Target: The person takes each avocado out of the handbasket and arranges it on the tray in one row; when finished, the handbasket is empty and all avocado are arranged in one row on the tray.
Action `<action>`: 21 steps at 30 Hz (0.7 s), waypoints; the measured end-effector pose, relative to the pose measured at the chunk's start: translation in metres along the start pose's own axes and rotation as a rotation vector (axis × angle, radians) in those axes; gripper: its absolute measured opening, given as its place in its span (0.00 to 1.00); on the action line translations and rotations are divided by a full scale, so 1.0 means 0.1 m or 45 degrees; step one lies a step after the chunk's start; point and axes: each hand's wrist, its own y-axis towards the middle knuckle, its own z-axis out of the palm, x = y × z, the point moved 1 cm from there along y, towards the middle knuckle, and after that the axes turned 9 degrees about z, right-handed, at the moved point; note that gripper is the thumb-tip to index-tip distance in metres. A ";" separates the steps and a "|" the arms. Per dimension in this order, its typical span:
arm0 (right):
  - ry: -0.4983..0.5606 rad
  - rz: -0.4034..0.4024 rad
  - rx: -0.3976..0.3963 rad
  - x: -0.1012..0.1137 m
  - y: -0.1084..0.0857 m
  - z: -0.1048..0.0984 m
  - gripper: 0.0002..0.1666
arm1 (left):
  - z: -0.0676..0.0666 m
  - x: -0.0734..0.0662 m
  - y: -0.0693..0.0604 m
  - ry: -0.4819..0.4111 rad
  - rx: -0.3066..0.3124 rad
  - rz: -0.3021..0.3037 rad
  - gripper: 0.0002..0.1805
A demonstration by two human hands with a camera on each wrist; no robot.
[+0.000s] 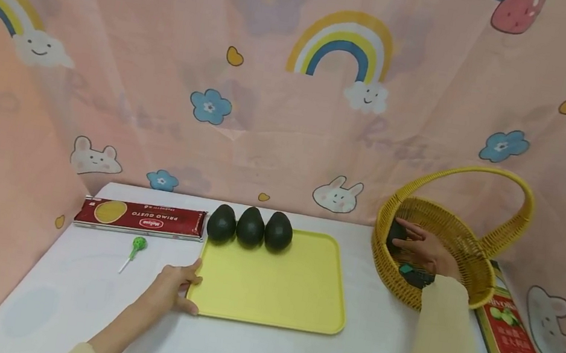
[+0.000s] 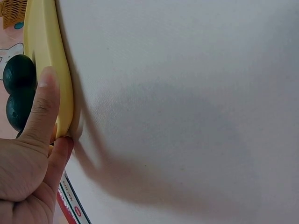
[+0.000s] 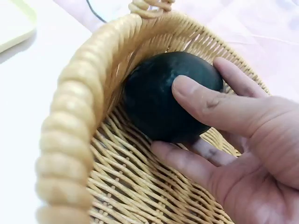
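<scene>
My left hand point(image 1: 171, 288) pinches the left edge of a yellow tray point(image 1: 271, 294), the thumb on its upper side and fingers beneath in the left wrist view. Three dark green avocados point(image 1: 250, 228) stand side by side along the tray's back left edge. On the right, my right hand point(image 1: 430, 250) reaches inside a yellow wicker basket point(image 1: 462, 240) with a tall handle. It grips another dark avocado point(image 3: 163, 100) against the basket's inner wall, thumb on one side and fingers round the other.
A red spaghetti pack point(image 1: 145, 219) lies left of the avocados, with a green lollipop point(image 1: 139, 243) in front of it. Right of the basket lies a red and green packet point(image 1: 520, 352), partly hidden behind it. A patterned pink cloth point(image 1: 264, 155) hangs behind the white table.
</scene>
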 end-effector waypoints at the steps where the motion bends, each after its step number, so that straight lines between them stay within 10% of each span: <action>1: -0.019 -0.011 -0.012 0.00 -0.01 0.00 0.46 | 0.00 0.00 0.00 0.006 -0.002 0.003 0.35; 10: -0.102 -0.048 -0.079 -0.02 -0.11 -0.03 0.44 | 0.00 -0.04 0.02 -0.029 0.016 -0.098 0.35; 21: 0.120 -0.089 0.030 -0.05 -0.21 -0.10 0.43 | 0.01 -0.05 0.01 -0.059 -0.001 -0.084 0.35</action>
